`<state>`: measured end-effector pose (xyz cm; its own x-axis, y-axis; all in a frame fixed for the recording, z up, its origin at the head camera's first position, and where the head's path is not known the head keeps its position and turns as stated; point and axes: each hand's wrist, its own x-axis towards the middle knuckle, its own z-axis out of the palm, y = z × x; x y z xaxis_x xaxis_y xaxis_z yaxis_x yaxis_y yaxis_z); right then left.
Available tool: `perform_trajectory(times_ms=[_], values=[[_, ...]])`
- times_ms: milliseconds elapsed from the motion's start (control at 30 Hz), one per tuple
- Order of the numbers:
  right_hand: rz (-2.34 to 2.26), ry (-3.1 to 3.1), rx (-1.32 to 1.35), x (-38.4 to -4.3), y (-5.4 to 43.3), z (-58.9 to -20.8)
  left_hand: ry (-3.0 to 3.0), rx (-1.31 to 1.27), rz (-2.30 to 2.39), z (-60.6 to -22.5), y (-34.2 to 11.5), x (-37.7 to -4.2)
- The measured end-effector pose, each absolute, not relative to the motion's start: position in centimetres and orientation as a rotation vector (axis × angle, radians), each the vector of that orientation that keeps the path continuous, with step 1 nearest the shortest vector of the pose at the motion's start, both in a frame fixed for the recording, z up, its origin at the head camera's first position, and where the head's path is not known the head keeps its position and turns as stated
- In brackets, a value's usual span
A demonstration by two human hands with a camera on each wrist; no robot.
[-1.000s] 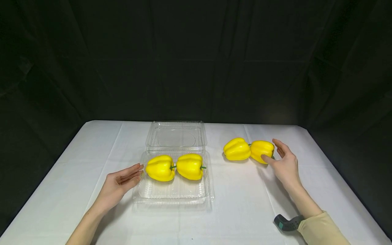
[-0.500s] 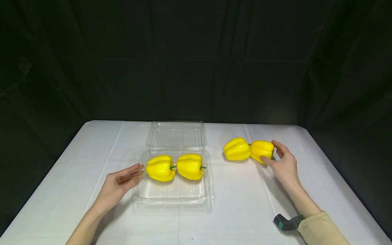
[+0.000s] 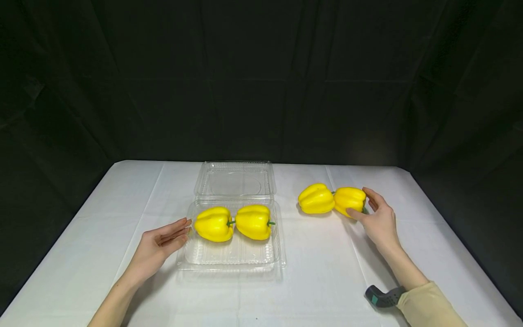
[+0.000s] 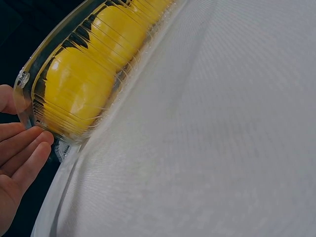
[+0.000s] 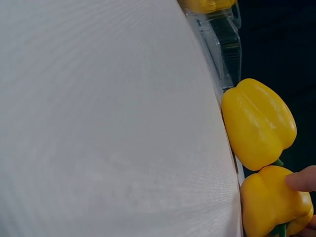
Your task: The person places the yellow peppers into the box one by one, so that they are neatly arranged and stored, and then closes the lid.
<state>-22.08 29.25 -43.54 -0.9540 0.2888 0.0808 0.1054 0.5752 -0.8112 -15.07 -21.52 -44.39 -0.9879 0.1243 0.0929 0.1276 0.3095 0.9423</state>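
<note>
My left hand [image 3: 157,247] is at the left edge of a clear plastic clamshell container [image 3: 229,254], its rim between the digits in the left wrist view. Two yellow bell peppers lie in the base: a left one [image 3: 214,225] and a right one [image 3: 253,222], stems pointing right. To the right, my right hand [image 3: 380,222] grips a yellow bell pepper [image 3: 348,200], thumb on its near side and fingers at its far right side. Another yellow bell pepper [image 3: 315,199] lies against it on the left. In the right wrist view only fingertips [image 5: 302,178] show.
The container's lid [image 3: 234,179] lies folded back behind the base. A white cloth [image 3: 318,272] covers the table, and black drapes [image 3: 261,81] hang behind and at both sides. A dark wrist device [image 3: 384,297] sits by the right sleeve.
My right thumb and fingers have closed in slightly on the pepper during the first half second. The left hand, the container and the other peppers have stayed put.
</note>
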Motion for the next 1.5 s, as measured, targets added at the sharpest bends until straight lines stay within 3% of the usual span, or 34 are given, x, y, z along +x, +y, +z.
perform_trajectory(times_ms=[533,1500], values=[[1.295,-2.595,-0.289,-22.19,29.23,-43.67,-2.527,-0.257,-1.834,-44.38,-21.57,-15.18],[1.331,-2.555,-0.450,-22.40,29.31,-44.07,-2.518,-0.262,-1.826,-44.44,-21.50,-15.08]])
